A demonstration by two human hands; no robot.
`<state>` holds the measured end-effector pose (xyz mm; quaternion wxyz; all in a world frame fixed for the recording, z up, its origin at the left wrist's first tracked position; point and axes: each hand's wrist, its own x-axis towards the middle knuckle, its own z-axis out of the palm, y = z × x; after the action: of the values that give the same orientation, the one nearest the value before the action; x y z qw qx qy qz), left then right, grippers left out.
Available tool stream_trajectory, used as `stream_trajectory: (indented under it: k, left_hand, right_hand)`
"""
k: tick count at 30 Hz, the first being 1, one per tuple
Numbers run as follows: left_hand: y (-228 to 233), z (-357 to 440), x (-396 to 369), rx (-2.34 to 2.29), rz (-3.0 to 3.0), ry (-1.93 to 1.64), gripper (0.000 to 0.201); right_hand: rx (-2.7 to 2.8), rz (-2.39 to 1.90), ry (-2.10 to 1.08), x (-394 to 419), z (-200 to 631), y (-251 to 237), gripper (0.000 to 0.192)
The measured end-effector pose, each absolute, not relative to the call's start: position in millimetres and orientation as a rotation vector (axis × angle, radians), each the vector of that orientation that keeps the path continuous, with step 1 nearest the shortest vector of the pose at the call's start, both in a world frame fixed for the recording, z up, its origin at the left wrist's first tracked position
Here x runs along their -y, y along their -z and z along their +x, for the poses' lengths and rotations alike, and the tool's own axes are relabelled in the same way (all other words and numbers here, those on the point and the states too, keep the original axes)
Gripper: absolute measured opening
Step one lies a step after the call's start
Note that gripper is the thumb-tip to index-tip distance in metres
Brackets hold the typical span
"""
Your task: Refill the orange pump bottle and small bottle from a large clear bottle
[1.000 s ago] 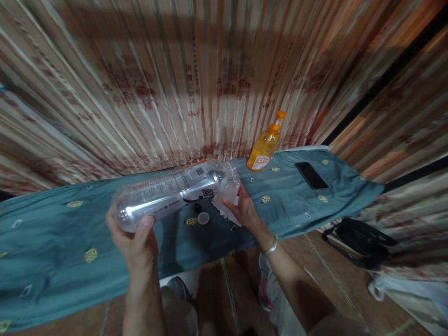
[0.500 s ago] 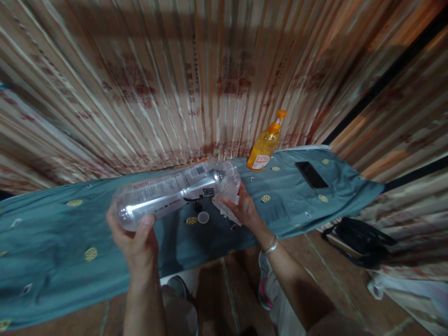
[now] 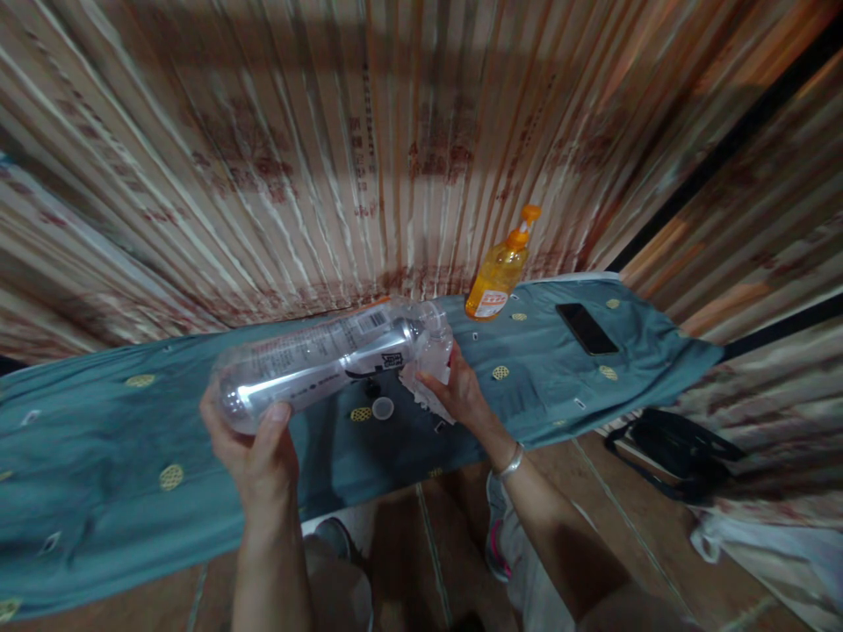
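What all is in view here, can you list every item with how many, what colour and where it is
plastic bottle: 1, clear with a label, lying sideways in the air above the table, base in the left hand
tissue: 1, white, crumpled at the bottle's neck end, in the right hand
bottle cap: 1, whitish, on the cloth under the bottle
pump bottle: 1, orange, upright at the back edge of the table
phone: 1, black, flat on the cloth to the right
tablecloth: 1, teal with yellow dots, covering the table
bag: 1, black, on the floor at right
bracelet: 1, silver, right wrist
left hand: grips the bottle's base
right hand: holds the tissue
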<state>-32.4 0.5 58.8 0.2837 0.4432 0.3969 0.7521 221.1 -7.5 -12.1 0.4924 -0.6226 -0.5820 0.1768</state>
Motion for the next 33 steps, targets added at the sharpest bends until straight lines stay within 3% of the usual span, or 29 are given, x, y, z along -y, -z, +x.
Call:
stream_trajectory:
  k: [19,25,33]
  left_hand:
    - [-60.2,-32.2,1.1,-1.049,1.180,-2.024,0.063]
    - [-61.9,-31.0,0.6,-1.014,1.126,-2.043,0.062]
    - [-64.3,-28.8,1.6,-1.028,1.163,-2.032,0.065]
  right_hand:
    - [1.420,-1.501,-0.434,7.8,221.2,10.8,0.060]
    - [1.425,-1.541,-0.391,7.0,222.3,14.0,0.072]
    - [1.432,-1.539,-0.370,6.5,222.3,16.3,0.070]
